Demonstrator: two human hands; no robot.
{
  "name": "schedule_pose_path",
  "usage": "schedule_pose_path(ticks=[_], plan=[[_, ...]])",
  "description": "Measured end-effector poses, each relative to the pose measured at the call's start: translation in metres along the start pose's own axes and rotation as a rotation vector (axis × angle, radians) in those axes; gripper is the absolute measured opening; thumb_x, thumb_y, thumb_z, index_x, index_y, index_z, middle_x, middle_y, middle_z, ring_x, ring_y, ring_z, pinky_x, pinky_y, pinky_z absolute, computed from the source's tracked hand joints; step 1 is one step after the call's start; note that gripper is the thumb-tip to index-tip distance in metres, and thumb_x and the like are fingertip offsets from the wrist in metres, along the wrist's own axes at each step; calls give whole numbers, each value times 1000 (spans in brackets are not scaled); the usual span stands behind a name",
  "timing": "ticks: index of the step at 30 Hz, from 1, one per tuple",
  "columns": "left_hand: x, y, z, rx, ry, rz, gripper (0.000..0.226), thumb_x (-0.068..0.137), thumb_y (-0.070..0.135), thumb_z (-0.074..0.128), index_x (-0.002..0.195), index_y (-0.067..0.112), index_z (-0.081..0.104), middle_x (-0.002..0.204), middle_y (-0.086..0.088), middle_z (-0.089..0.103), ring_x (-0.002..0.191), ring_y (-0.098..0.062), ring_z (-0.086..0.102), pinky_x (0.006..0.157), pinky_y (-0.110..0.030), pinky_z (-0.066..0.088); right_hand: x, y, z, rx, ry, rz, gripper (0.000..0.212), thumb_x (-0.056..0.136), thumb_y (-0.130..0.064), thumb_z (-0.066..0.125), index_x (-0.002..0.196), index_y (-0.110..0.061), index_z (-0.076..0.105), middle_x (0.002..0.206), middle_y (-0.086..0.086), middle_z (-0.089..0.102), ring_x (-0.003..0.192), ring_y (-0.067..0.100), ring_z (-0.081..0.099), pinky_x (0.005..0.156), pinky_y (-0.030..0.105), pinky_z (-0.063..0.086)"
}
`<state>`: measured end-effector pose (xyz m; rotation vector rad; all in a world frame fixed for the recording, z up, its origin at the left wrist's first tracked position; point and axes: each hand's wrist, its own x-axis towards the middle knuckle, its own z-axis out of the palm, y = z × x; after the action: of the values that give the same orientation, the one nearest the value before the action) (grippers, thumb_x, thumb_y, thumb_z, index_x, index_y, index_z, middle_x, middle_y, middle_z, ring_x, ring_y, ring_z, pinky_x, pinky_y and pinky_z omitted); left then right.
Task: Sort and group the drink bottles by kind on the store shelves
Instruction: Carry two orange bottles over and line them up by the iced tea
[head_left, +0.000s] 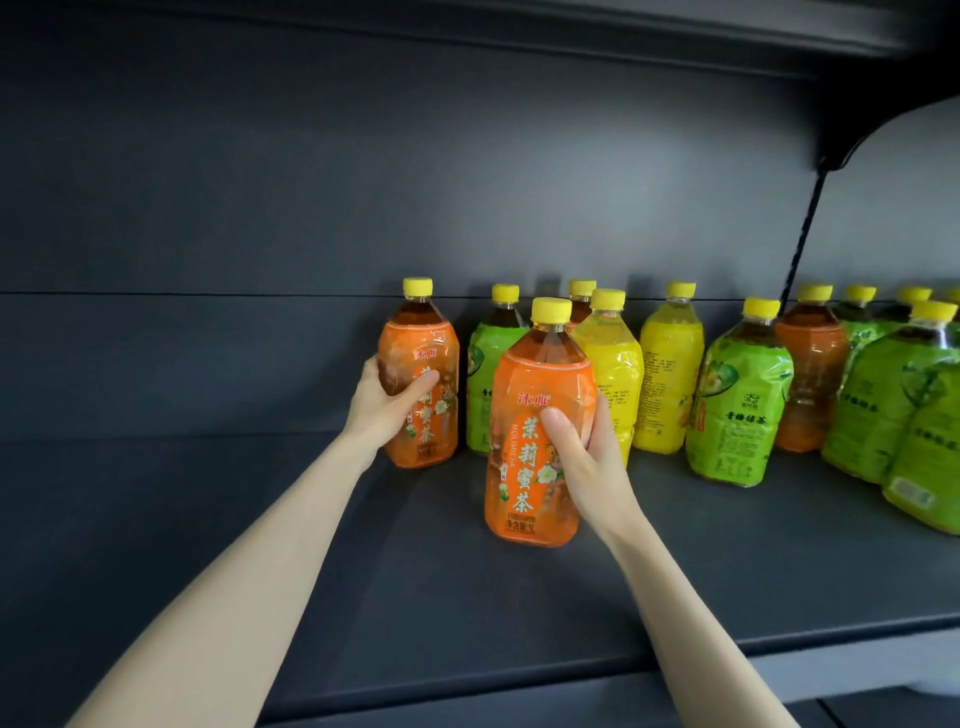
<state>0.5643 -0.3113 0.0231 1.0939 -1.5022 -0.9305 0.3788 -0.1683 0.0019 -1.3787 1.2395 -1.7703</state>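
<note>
Two orange-labelled tea bottles with yellow caps are in my hands. My left hand (387, 402) grips the one at the left (428, 358), which stands on the dark shelf (260, 519). My right hand (582, 447) grips the nearer orange bottle (530, 431), upright in front of the row. Behind them stand a green-labelled bottle (491, 374), two yellow-labelled bottles (613, 364) (670, 374), another green bottle (737, 410), another orange bottle (813, 374) and several green bottles (904, 405) at the far right. One more orange bottle (581, 301) is mostly hidden at the back.
The shelf's left half is bare dark surface. A dark back panel (363, 182) rises behind the row, and an upper shelf (675, 26) overhangs. A black bracket and upright (810, 208) stand at the right. The shelf's front edge (519, 686) runs below my arms.
</note>
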Motion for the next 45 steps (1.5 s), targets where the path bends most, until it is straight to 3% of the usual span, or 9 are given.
schedule_pose_path(ticks=[5, 11, 14, 18, 21, 25, 30, 39, 45], plan=[[-15, -1, -6, 37, -43, 69, 80, 74, 47, 74, 138, 20, 33, 133, -2, 51, 118, -21, 52, 91, -37, 47, 0, 1, 1, -11, 6, 0, 73, 77, -51, 64, 139, -25, 37, 121, -1, 65, 105, 17, 68, 88, 39, 57], [-85, 13, -19, -29, -161, 160, 81, 62, 60, 68, 129, 28, 35, 112, 20, 56, 94, 3, 60, 64, -10, 48, -5, -6, 4, 1, -1, -11, 79, 76, -59, 66, 140, -24, 37, 123, -1, 64, 107, 16, 67, 91, 42, 56], [-115, 20, -15, -135, -100, 187, 74, 62, 56, 69, 123, 27, 38, 110, 17, 58, 89, 8, 63, 58, -7, 49, -14, -13, 2, 25, 0, -17, 78, 72, -58, 60, 139, -22, 40, 123, 1, 65, 106, 17, 67, 91, 43, 56], [-147, 31, -2, -265, 35, 228, 66, 65, 57, 64, 118, 25, 43, 107, 10, 62, 88, 8, 64, 59, -8, 49, -37, -22, -10, 76, 34, -53, 68, 76, -60, 61, 131, -20, 48, 111, -3, 71, 96, 12, 71, 74, 26, 59], [-164, 53, 16, -317, -23, 256, 55, 71, 58, 59, 115, 28, 45, 107, 10, 64, 89, 4, 65, 61, -10, 50, -52, -39, -36, 73, 84, -100, 53, 84, -54, 59, 124, -21, 51, 97, -13, 73, 91, 6, 71, 69, 18, 55], [-188, 94, 60, -352, -119, 330, 39, 78, 55, 55, 110, 37, 45, 101, 18, 66, 92, 5, 65, 63, -9, 50, -74, -73, -96, 64, 197, -187, 44, 86, -56, 54, 117, -25, 54, 94, -14, 72, 88, 6, 71, 70, 20, 55], [-237, 140, 149, -468, -253, 356, 48, 78, 59, 56, 119, 33, 51, 108, 16, 68, 100, -3, 66, 75, -20, 54, -118, -120, -205, -23, 345, -283, 42, 81, -61, 54, 107, -29, 61, 90, -10, 72, 83, 8, 70, 69, 23, 56], [-351, 190, 357, -571, -468, 317, 55, 71, 68, 59, 112, 33, 54, 99, 20, 70, 90, 0, 67, 65, -12, 51, -218, -165, -420, -223, 531, -261, 37, 80, -63, 53, 95, -30, 61, 75, -12, 70, 68, 4, 68, 60, 18, 53], [-369, 232, 457, -608, -534, 330, 49, 74, 64, 60, 111, 32, 56, 97, 18, 71, 87, -2, 69, 64, -12, 51, -216, -181, -522, -244, 613, -254, 50, 74, -68, 53, 104, -28, 60, 84, -11, 73, 76, 8, 72, 63, 19, 55]])
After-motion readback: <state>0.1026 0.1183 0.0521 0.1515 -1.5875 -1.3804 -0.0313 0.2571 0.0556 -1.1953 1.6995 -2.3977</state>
